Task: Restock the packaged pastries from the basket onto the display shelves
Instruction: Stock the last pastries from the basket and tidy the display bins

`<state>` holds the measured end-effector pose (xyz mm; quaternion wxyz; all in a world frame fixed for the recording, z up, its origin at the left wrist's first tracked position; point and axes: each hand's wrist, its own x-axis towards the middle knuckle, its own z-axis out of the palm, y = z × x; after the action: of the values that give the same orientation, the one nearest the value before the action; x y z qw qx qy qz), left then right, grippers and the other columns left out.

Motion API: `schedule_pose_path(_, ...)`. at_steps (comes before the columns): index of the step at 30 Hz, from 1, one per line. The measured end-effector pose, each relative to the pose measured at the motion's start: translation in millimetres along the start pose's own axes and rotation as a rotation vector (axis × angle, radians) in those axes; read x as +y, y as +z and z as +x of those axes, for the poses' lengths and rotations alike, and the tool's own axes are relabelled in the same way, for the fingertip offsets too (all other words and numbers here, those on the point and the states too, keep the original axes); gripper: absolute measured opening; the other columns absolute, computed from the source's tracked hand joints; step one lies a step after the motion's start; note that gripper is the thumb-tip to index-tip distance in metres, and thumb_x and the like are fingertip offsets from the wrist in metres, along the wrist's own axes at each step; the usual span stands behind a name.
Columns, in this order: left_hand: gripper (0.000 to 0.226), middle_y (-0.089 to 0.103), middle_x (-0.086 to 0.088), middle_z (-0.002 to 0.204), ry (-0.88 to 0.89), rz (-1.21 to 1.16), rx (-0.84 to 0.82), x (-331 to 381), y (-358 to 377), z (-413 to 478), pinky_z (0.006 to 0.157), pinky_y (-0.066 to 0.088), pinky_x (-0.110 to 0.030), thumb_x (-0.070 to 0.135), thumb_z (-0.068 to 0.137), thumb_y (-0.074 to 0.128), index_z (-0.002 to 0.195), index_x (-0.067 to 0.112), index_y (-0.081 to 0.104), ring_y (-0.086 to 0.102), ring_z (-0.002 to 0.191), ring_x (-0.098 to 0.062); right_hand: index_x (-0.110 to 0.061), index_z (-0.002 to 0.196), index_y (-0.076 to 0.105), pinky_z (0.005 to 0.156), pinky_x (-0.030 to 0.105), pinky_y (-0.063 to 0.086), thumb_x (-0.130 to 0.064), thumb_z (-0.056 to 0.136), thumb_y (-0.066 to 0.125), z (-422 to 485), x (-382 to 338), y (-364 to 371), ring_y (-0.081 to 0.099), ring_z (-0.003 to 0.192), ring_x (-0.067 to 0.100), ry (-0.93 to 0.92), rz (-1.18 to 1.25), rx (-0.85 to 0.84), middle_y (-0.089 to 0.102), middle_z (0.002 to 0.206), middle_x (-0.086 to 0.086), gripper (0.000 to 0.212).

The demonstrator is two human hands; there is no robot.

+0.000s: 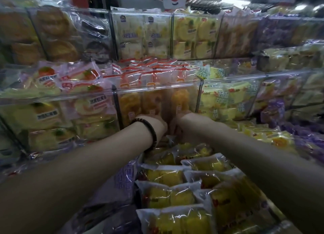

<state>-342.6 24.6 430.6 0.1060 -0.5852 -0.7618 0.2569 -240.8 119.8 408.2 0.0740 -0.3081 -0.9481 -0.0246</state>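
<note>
Bin [157, 87] of clear acrylic, glossy orange pastry packs [180, 98] inside; left hand [158, 122], right hand [178, 119] at base, cannot tell either grip

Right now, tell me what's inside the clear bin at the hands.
Orange packaged pastries stand upright in the clear bin. The left hand and right hand cover its lower middle, hiding what's there.

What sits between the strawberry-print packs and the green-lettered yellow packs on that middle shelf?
Head view shows a clear-fronted compartment of orange pastries in red-trimmed wrappers filling that stretch.
</note>
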Motion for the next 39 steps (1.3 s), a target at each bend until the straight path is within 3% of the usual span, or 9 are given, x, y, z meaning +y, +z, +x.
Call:
schedule_pose_path(4,0.06,0.052,-0.018,0.146,0.04,0.1,-0.057,1.5,-0.2,12.7,0.104,0.053,-0.051,0.022,0.094,0.075,0.147,0.006,0.051,0.055,0.129,-0.037,-0.042,0.121,0.068,0.08,0.033,0.059,-0.032,0.087,0.082,-3.6,-2.8,-4.0,0.062,0.1,0.019,-0.022,-0.084,-0.016,0.063,0.121,-0.007,0.039)
schedule_pose_path(10,0.058,0.043,-0.017,0.157,0.023,0.21,-0.159,11.4,1.6,13.7,0.113,0.046,-0.047,0.022,0.103,0.064,0.154,0.005,0.041,0.047,0.14,-0.035,-0.031,0.123,0.063,0.078,0.033,0.048,-0.009,0.094,0.07,-13.3,-7.3,-5.6,0.056,0.098,0.023,0.031,-0.165,-0.074,0.058,0.124,-0.001,0.037)
schedule_pose_path(14,0.058,0.037,-0.015,0.163,0.062,0.217,-0.117,6.8,-7.3,-5.7,0.107,0.044,-0.037,0.021,0.107,0.054,0.159,0.005,0.032,0.045,0.143,-0.03,-0.019,0.129,0.062,0.082,0.036,0.051,-0.002,0.093,0.068,-9.0,-7.0,-5.9,0.055,0.095,0.027,0.096,-0.136,-0.104,0.06,0.123,0.008,0.04)
schedule_pose_path(19,0.052,0.051,-0.015,0.146,0.064,0.19,-0.101,6.0,-4.2,-17.0,0.094,0.048,-0.034,0.02,0.106,0.058,0.153,0.006,0.041,0.055,0.128,-0.03,-0.014,0.129,0.062,0.082,0.036,0.056,-0.004,0.092,0.071,-4.8,-8.3,2.1,0.059,0.094,0.028,0.151,-0.07,-0.108,0.062,0.119,0.01,0.04)
schedule_pose_path(22,0.037,0.062,-0.008,0.113,0.086,0.101,-0.078,-6.1,-0.2,-19.2,0.084,0.051,-0.03,0.02,0.099,0.068,0.133,0.009,0.061,0.062,0.102,-0.024,-0.015,0.121,0.064,0.069,0.029,0.056,-0.012,0.09,0.073,-11.1,-2.7,-3.7,0.064,0.084,0.021,0.132,-0.013,-0.073,0.062,0.105,0.002,0.033)
schedule_pose_path(26,0.014,0.073,-0.003,0.097,0.166,-0.031,0.075,-19.1,10.0,-17.2,0.082,0.061,-0.035,0.028,0.091,0.073,0.096,0.016,0.074,0.069,0.09,-0.022,-0.016,0.085,0.068,0.057,0.03,0.058,-0.013,0.084,0.074,-20.3,-10.3,-11.3,0.068,0.077,0.022,-0.018,0.136,0.065,0.069,0.084,0.0,0.007)
schedule_pose_path(30,0.02,0.072,0.002,0.091,0.164,-0.108,-0.114,-20.9,5.9,-20.5,0.073,0.058,-0.034,0.042,0.088,0.075,0.091,0.022,0.073,0.064,0.081,-0.017,-0.017,0.088,0.071,0.068,0.041,0.066,-0.027,0.085,0.073,-24.4,-28.5,-7.2,0.072,0.078,0.025,-0.045,0.144,-0.112,0.072,0.085,0.005,0.011)
schedule_pose_path(34,0.026,0.07,0.004,0.097,0.173,-0.075,-0.176,-17.8,3.6,-18.1,0.083,0.059,-0.036,0.05,0.086,0.078,0.087,0.027,0.065,0.065,0.092,-0.017,-0.018,0.092,0.069,0.07,0.04,0.066,-0.034,0.085,0.073,-22.3,-33.5,-2.4,0.07,0.08,0.026,-0.041,0.069,-0.121,0.07,0.086,0.003,0.018)
schedule_pose_path(39,0.038,0.056,0.002,0.078,0.209,0.023,-0.115,-8.7,5.0,-18.9,0.083,0.055,-0.037,0.029,0.093,0.073,0.067,0.024,0.047,0.056,0.084,-0.02,-0.016,0.103,0.076,0.075,0.037,0.065,-0.019,0.086,0.072,-22.9,-38.3,5.5,0.069,0.084,0.024,-0.046,-0.057,-0.15,0.072,0.096,0.005,0.018)
